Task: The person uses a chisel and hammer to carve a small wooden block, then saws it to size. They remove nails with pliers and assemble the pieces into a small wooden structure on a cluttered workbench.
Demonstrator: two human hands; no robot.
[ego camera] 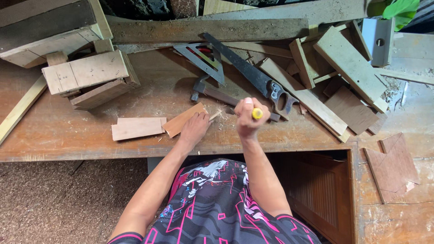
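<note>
The reddish wood piece [183, 120] is pinned flat on the surface [58, 131] by the left hand [195, 128], probably so it can't slide. Just right of that piece, a yellow-handled tool [257, 113] is gripped upright in the closed right hand [247, 118]. A pale board [138, 128] is butted against its left end, a hammer [217, 95] left just beyond it.

No packages, labels, signs or screens

Around the handsaw [253, 74] on our workbench [68, 131] we see only bare wood offcuts and hand tools, none bearing a label or wrapper.
</note>
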